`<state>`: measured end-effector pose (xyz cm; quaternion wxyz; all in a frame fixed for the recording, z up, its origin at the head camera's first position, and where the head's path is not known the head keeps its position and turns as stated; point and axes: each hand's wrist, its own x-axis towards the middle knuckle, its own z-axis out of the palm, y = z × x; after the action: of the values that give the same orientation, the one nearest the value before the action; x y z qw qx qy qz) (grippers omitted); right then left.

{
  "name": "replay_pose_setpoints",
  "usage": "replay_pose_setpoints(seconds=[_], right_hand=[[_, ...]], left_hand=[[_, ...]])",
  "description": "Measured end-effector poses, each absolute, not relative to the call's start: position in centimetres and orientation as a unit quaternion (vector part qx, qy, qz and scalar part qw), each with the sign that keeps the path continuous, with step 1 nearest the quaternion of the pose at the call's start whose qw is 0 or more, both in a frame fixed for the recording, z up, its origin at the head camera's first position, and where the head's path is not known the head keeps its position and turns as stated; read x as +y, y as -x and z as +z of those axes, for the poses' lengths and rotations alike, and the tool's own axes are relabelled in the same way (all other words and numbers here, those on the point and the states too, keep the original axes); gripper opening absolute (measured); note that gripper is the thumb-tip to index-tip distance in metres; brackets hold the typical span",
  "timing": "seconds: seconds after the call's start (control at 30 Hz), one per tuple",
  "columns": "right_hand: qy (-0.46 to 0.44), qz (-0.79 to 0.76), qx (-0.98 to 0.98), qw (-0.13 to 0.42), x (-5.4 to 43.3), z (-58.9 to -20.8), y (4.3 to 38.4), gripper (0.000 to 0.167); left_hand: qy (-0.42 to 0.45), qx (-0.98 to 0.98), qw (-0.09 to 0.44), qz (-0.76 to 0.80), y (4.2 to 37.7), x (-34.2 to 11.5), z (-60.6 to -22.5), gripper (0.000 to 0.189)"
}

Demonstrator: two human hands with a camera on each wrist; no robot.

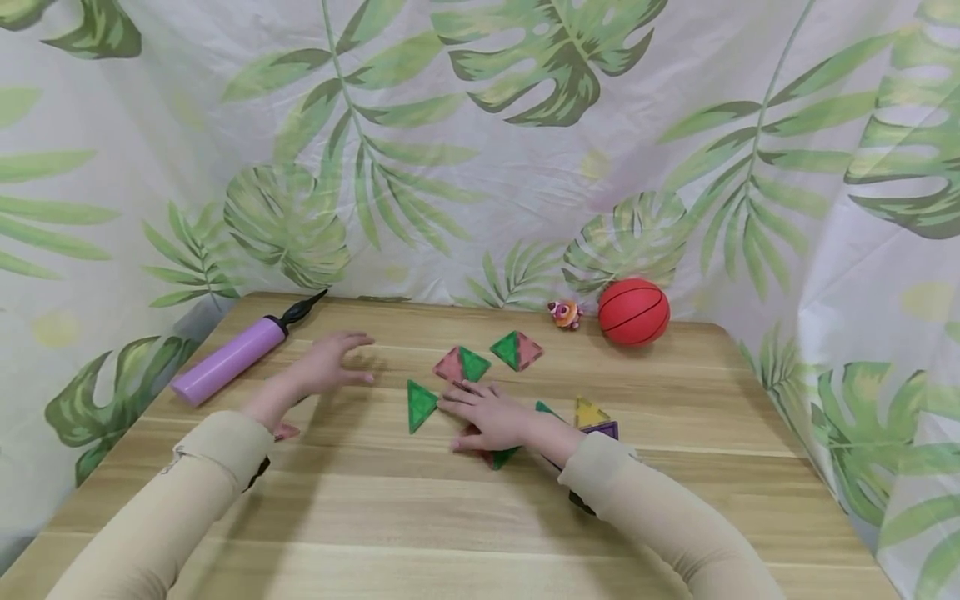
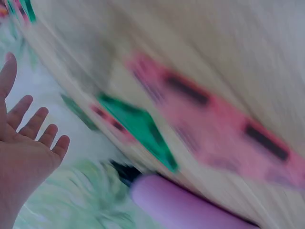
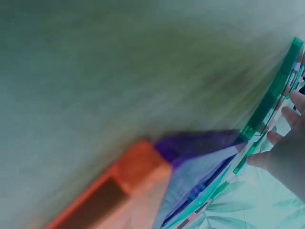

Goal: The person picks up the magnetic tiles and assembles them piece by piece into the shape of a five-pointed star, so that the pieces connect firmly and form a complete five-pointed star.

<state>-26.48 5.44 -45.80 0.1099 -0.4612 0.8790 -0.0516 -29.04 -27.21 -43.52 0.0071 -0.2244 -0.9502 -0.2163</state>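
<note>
My left hand (image 1: 330, 364) hovers above the table's left side, fingers spread and holding nothing. Below its wrist lies a pink magnetic tile (image 1: 287, 432), which looks large and blurred in the left wrist view. My right hand (image 1: 491, 417) is palm down over the middle tiles, fingers stretched out. Its fingertips reach the right corner of a green triangular tile (image 1: 421, 407). Partly hidden under this hand is another green tile (image 1: 505, 457) with a bit of pink beside it. Beyond the fingers lies a pink-and-green pair of tiles (image 1: 474, 365).
Another green-and-pink pair (image 1: 506, 350) lies farther back. Right of the right wrist are a yellow tile (image 1: 591, 412) and a purple tile (image 1: 609, 429). A purple hand pump (image 1: 232, 360) lies at the left edge. A small toy figure (image 1: 565, 314) and red ball (image 1: 633, 312) stand at the back.
</note>
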Motion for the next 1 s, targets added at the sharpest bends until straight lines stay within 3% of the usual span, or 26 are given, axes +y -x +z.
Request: replay_pose_setpoints(seconds=[0.47,1.0], right_hand=[[0.482,-0.052,0.868,0.109,4.9,-45.9,26.6,0.072],[0.485,-0.049,0.867,0.108,5.8,-45.9,26.3,0.065]], left_hand=[[0.162,-0.966,0.017,-0.198,31.7,-33.3,-45.9,0.067],[0.147,-0.981,0.011,-0.128,32.9,-32.6,-46.2,0.041]])
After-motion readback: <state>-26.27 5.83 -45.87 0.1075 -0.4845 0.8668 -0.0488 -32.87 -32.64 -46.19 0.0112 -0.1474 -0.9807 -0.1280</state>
